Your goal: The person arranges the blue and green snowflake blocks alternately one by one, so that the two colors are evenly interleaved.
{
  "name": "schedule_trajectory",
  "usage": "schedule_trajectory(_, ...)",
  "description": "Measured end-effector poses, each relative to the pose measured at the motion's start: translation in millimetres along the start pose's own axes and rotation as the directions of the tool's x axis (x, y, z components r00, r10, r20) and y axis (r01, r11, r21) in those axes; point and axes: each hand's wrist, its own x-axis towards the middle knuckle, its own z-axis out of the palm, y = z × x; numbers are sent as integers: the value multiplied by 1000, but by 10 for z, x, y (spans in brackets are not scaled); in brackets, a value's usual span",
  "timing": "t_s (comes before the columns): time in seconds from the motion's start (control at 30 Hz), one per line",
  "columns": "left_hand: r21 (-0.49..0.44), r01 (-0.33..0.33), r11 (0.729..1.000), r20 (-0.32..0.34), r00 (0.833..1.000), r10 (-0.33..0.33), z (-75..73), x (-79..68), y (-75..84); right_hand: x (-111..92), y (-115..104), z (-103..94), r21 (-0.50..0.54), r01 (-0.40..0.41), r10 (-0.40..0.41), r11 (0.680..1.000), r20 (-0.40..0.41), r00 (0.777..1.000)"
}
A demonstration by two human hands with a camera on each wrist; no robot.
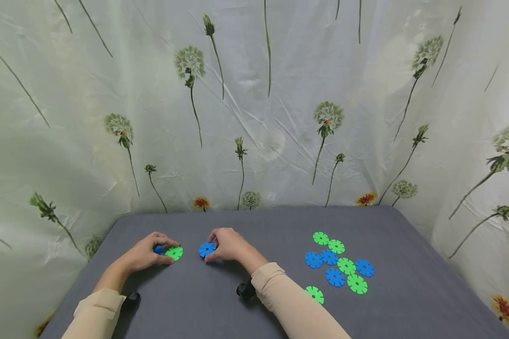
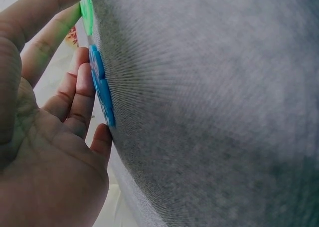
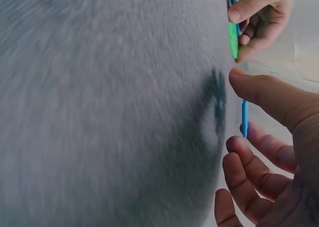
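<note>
At the left of the head view, my left hand [image 1: 145, 253] holds a green notched disc [image 1: 174, 253] by its edges between thumb and index finger. A blue notched disc [image 1: 158, 249] sits under that hand's palm, partly hidden; in the left wrist view this blue piece [image 2: 101, 85] lies against the cloth beside the other fingers. To the right, my right hand [image 1: 231, 246] pinches another blue notched disc [image 1: 207, 249] between thumb and fingers. The right wrist view shows the pinched blue disc [image 3: 244, 118] edge-on, raised off the cloth with a shadow beneath.
Several loose green and blue discs lie spread over the right side of the grey-covered table [image 1: 186, 306], such as a green one [image 1: 357, 284] and a blue one [image 1: 364, 268]. One green disc [image 1: 315, 294] is partly behind my right sleeve. A flower-patterned curtain [image 1: 271, 117] hangs behind.
</note>
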Motion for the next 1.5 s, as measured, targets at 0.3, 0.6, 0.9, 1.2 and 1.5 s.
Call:
schedule_trajectory(0.3,-5,-3,1000,-6,1000,2,2,6,2,101,-113,181,-42,-78,77,996,-40,996)
schedule_trajectory(0.6,-22,-11,1000,18,1000,11,-14,9,7,106,-209,254,-22,-133,131,991,-65,989)
schedule_trajectory(0.9,-16,-3,1000,17,1000,4,-9,27,2,122,-230,256,-18,-161,160,987,-57,985)
schedule_trajectory(1.2,-28,-17,999,16,1000,18,-1,17,-19,134,-228,258,-1,-188,187,982,-44,981)
schedule_trajectory(1.5,-33,-14,999,20,1000,15,1,19,-23,153,-195,286,18,-206,207,978,-47,977)
